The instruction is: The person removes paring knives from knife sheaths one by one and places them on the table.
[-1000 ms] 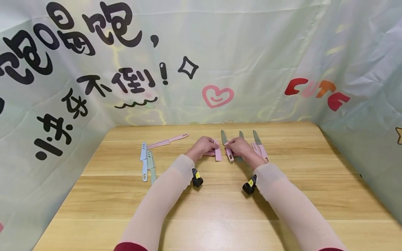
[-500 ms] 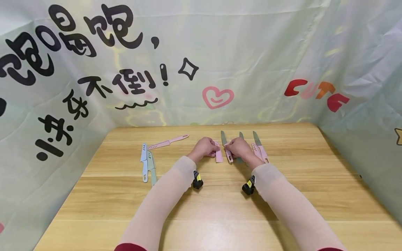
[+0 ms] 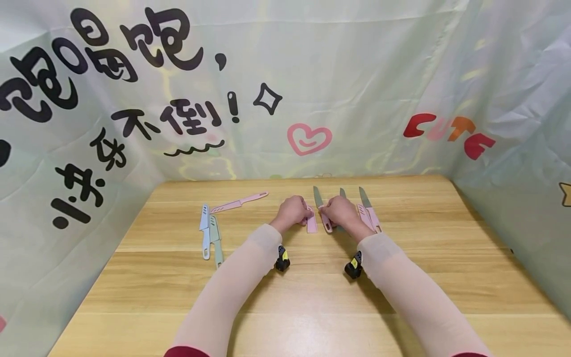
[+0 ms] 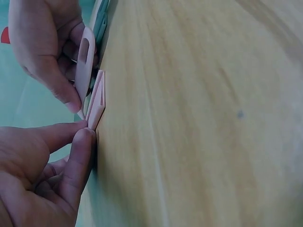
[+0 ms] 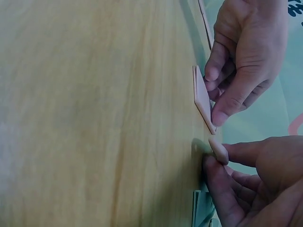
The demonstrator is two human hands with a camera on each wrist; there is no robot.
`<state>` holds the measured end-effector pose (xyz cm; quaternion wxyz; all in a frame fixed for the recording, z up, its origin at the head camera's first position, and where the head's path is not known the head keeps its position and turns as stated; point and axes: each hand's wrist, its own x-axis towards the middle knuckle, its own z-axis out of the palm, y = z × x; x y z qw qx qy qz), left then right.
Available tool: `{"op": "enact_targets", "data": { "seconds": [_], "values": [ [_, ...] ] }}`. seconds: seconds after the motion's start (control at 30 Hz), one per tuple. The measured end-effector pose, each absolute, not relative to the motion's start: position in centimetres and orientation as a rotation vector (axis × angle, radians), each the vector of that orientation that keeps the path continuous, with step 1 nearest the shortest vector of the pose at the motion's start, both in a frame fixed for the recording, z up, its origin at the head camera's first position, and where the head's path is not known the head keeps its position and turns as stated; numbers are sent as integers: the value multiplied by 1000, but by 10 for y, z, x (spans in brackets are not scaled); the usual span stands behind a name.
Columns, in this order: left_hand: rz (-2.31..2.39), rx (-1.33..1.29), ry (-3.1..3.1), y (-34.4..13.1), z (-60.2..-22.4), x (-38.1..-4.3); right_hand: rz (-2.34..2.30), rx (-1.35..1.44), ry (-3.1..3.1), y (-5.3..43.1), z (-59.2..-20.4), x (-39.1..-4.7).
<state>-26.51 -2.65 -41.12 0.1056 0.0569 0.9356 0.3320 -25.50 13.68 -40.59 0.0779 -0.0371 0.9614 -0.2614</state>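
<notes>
My left hand pinches the far end of a pink knife sheath between thumb and fingertip. Its flat mouth faces toward me, low over the wooden table. Just to the right, my right hand pinches a pink-handled knife, whose bare grey blade points away from me. In the left wrist view the slotted handle stands close beside the sheath. A green-handled knife lies partly hidden behind my right hand.
Further right lie another bare knife with a pink handle and a pink sheath. At the left are three sheathed knives: a pink one, a blue one and a green one. A printed curtain encloses the table.
My left hand has shifted slightly to the right and toward me with the pink sheath. The right hand and its knife have hardly moved.
</notes>
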Motion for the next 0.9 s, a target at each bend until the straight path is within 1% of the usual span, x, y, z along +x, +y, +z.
{"op": "enact_targets", "data": {
  "seconds": [0.33, 0.57, 0.9],
  "values": [
    [1038, 168, 2734, -27, -411, -262, -812, -27, 2873, 137, -411, -256],
    [1059, 240, 2720, -34, -410, -258, -885, -15, 2867, 142, -413, -255],
    [1075, 260, 2710, -46, -409, -259, -1288, 50, 2694, 151, -415, -253]
  ]
}}
